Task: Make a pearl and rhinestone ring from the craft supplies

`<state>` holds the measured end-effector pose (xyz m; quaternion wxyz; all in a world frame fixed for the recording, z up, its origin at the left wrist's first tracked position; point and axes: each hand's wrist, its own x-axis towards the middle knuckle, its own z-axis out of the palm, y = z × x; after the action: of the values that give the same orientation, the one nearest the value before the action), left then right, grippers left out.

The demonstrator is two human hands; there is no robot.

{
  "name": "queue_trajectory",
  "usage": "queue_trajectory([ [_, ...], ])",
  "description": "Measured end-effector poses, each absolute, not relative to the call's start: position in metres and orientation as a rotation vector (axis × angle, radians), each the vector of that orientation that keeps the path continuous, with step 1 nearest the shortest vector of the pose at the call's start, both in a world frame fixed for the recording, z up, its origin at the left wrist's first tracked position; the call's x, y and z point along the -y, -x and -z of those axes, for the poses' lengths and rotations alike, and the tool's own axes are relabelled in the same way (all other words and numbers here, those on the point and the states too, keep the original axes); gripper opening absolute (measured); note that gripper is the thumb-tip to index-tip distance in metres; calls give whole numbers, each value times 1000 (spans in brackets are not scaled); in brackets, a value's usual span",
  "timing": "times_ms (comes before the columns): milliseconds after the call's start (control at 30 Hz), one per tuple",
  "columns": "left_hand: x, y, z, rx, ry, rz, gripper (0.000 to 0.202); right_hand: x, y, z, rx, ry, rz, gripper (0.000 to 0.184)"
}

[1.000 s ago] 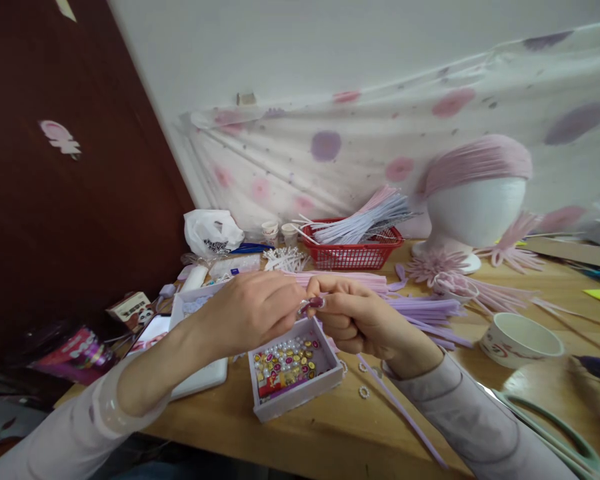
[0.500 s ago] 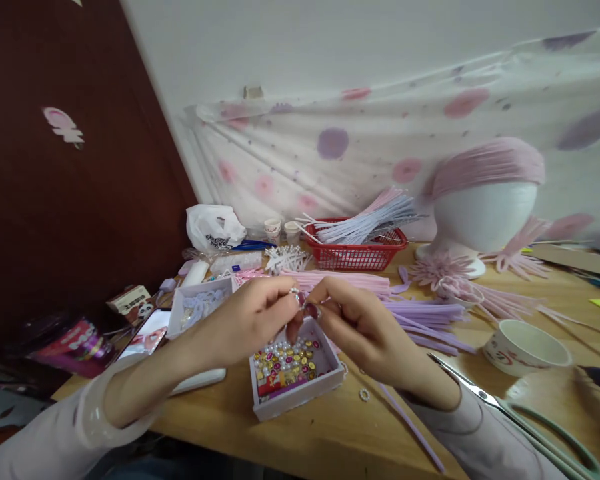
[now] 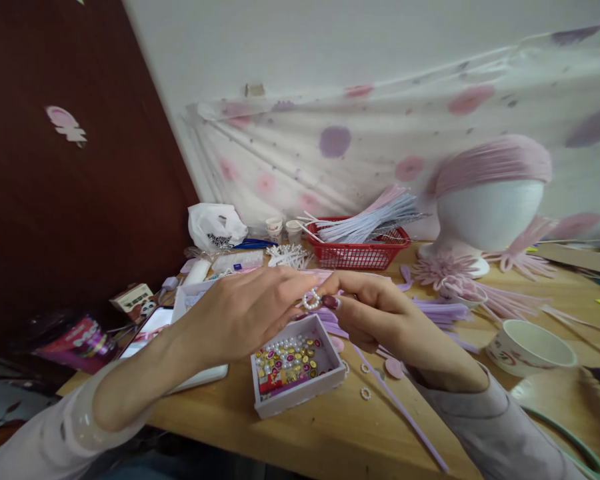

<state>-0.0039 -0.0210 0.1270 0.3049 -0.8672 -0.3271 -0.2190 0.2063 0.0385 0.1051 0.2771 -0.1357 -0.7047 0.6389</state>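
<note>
My left hand (image 3: 245,313) and my right hand (image 3: 380,310) meet above a small white box (image 3: 300,393) filled with pearls and coloured gems. Between the fingertips of both hands sits a small pearl ring (image 3: 311,299). Both hands pinch it, fingers closed. A long lilac pipe cleaner (image 3: 405,413) runs from under my right hand across the wooden table (image 3: 330,440). Two small pearl rings (image 3: 365,393) lie on the table beside the box.
A red basket (image 3: 360,253) of pale pipe cleaners stands at the back. A white foam head (image 3: 485,213) with a pink wrap is at the right, a paper cup (image 3: 530,343) near it. Lilac pipe cleaners (image 3: 440,310), a phone (image 3: 147,330) and a white bag (image 3: 215,227) lie around.
My hands have shifted a little right and forward over the box. The pearl ring now shows plainly between the fingertips. The scissors seen half a second ago have mostly left the view.
</note>
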Motion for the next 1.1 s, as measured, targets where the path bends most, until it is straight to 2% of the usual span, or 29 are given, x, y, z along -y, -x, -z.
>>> queue_trajectory([
  [200, 24, 0, -126, 803, 2131, 487, 20, -38, -203, -103, 1915, 366, -1651, 29],
  [500, 25, -2, -123, 876, 2161, 494, 18, -32, -199, -97, 1973, 370, -1437, 23],
  [667, 25, -8, -122, 1087, 2403, 652, 26, -30, -196, -93, 2170, 402, -806, 17],
  [800, 23, -13, -123, 1758, 2667, 1012, 29, -30, -193, -86, 2276, 410, -351, 13],
  [900, 21, -15, -125, 2263, 2887, 1215, 31, -31, -193, -82, 2328, 414, -140, 14],
  [967, 20, -14, -125, 2266, 2880, 1189, 29, -33, -194, -82, 2329, 438, -168, 15],
  [1100, 26, -13, -125, 1791, 2569, 929, 16, -36, -195, -86, 2250, 457, -425, 15],
])
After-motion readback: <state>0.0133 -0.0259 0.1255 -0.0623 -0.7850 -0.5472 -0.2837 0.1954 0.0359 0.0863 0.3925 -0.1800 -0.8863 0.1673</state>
